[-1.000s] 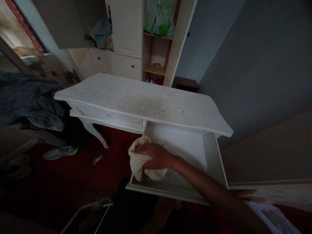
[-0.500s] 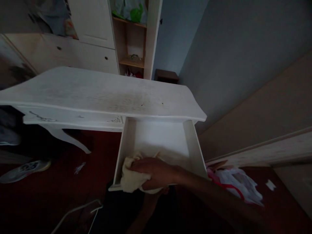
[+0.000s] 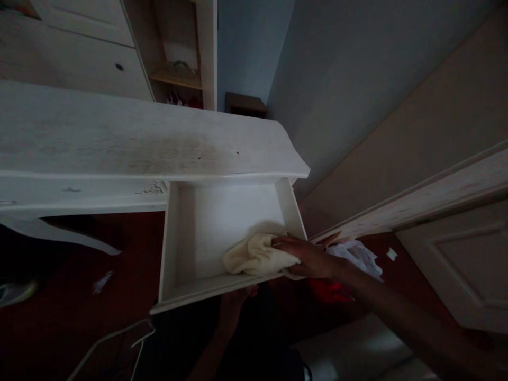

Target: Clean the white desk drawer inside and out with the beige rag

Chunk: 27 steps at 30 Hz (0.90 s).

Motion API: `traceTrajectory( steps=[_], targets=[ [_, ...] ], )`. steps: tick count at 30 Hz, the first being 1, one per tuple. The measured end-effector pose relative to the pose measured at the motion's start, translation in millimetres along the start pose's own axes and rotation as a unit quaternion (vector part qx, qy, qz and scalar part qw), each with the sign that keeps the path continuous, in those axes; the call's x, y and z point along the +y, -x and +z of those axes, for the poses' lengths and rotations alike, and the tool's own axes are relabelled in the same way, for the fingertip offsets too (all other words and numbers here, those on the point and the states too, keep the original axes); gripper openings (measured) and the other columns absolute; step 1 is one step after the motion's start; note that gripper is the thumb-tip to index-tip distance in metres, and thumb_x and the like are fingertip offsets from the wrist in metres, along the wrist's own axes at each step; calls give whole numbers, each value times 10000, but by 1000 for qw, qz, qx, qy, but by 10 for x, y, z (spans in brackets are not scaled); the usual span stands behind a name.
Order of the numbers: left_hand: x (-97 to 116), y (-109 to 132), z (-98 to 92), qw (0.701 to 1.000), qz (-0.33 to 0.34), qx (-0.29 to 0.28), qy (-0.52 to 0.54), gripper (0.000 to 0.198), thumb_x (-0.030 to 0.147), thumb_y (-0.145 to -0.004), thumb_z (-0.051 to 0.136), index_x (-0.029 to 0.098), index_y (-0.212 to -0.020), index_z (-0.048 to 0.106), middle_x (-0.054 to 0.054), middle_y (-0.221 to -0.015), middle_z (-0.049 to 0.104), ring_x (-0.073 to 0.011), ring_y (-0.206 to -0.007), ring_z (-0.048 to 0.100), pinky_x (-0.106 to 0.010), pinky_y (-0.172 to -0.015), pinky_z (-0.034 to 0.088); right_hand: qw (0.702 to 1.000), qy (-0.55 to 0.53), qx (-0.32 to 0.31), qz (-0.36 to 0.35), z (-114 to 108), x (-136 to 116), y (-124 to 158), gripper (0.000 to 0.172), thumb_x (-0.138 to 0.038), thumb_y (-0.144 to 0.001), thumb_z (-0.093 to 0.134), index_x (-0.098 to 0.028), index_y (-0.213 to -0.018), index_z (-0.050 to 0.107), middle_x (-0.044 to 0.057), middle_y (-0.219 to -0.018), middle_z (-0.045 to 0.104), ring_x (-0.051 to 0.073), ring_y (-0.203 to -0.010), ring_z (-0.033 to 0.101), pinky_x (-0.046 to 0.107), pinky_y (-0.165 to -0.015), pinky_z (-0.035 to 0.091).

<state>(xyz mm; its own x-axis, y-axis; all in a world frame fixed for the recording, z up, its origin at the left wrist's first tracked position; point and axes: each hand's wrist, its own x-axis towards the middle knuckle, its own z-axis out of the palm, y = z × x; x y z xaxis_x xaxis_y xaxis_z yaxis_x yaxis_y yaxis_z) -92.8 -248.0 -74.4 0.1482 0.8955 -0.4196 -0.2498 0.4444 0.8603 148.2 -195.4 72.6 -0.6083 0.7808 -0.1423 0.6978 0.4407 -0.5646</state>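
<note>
one pale cloth (image 3: 257, 255) lay bunched toward the front right corner of the drawer (image 3: 222, 211), gripped by the right hand (image 3: 311, 257); the left hand (image 3: 235, 302) was under the drawer's front, its grip unclear. the drawer already stood pulled out; how much the cloth had covered could not be told. behind the drawer, the desktop (image 3: 254, 140) bore smudges; right of it lay a whitish bag (image 3: 357, 255); its walls hemmed the cloth in.

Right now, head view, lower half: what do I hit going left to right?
Blurred shoe → pale scrap on the floor → open drawer's left wall → cream cloth → right hand → white plastic bag → small white piece → panelled door.
</note>
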Motion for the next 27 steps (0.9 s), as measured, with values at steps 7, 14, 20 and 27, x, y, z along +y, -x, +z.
traceTrajectory(
  steps=[7,14,20,27],
  targets=[
    [107,53,50,1000,1,-5,-2,473,599,-622,772,147,-763,772,-88,-712,763,-258,-675,717,-395,-728,594,976,213,-32,6,-66,144,-73,553,-104,-784,646,-200,-1322,567,133,-1391,549,263,-1269,508,416,-1044,426],
    [140,65,28,999,17,-17,-23,527,671,-625,732,162,-759,763,-88,-725,764,-266,-708,716,-399,-756,594,915,386,18,-112,-313,432,-311,419,-111,-932,507,-265,-1316,567,86,-1434,540,248,-1214,524,444,-954,455],
    [50,-52,-34,997,33,-42,-64,399,621,-656,738,228,-724,742,-43,-709,752,-247,-710,710,-377,-718,598,906,402,8,-135,-806,711,-744,399,-148,-992,418,-310,-1336,539,42,-1496,482,244,-1311,455,486,-1056,368],
    [-20,-253,-23,994,56,-50,-80,359,578,-640,770,245,-563,660,-7,-526,657,-233,-627,676,-354,-637,577,896,444,11,21,-756,650,-1253,404,-158,-988,323,-200,-1352,492,148,-1450,483,289,-1139,546,495,-923,450]
  ],
)
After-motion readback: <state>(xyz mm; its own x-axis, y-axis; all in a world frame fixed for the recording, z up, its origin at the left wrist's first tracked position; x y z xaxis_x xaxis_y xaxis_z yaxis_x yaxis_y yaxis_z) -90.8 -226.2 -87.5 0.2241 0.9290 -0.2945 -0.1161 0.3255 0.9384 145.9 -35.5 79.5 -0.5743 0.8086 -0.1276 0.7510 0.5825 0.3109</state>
